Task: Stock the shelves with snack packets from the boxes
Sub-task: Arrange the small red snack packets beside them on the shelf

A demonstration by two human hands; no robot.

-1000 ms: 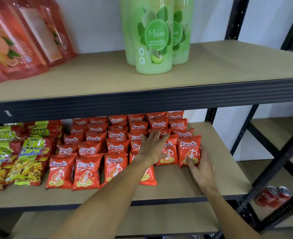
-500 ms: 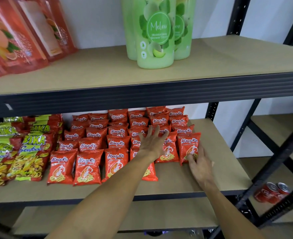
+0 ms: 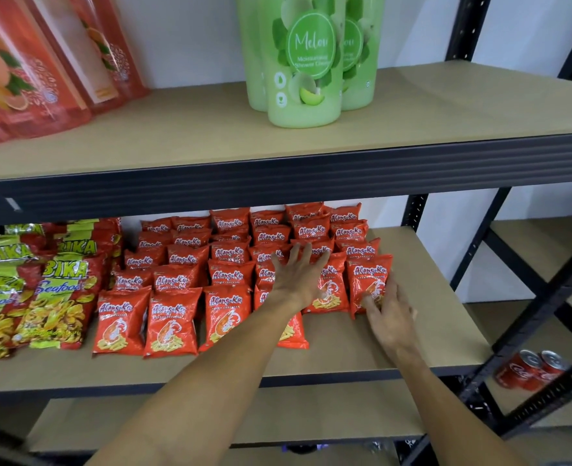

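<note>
About twenty-eight red Alang-Ku packets (image 3: 172, 321) stand mid-frame in six columns, some overlapped. At least five yellow-and-red Bika packets (image 3: 59, 297) are at the left, too crowded to count surely. Three green Melon bottles (image 3: 303, 79) at top. At least three orange-red pouches (image 3: 26, 79) upper left. Two red cans (image 3: 526, 368) lower right.

Middle shelf (image 3: 429, 314): rows of red snack packets (image 3: 173, 321) in the centre, approx. six deep, front to back; yellow-green Bika packets (image 3: 56, 304) at left. Upper shelf (image 3: 446, 109): green Melon bottles (image 3: 304, 68) standing upright, red-orange bottles (image 3: 42, 68) at left.
</note>
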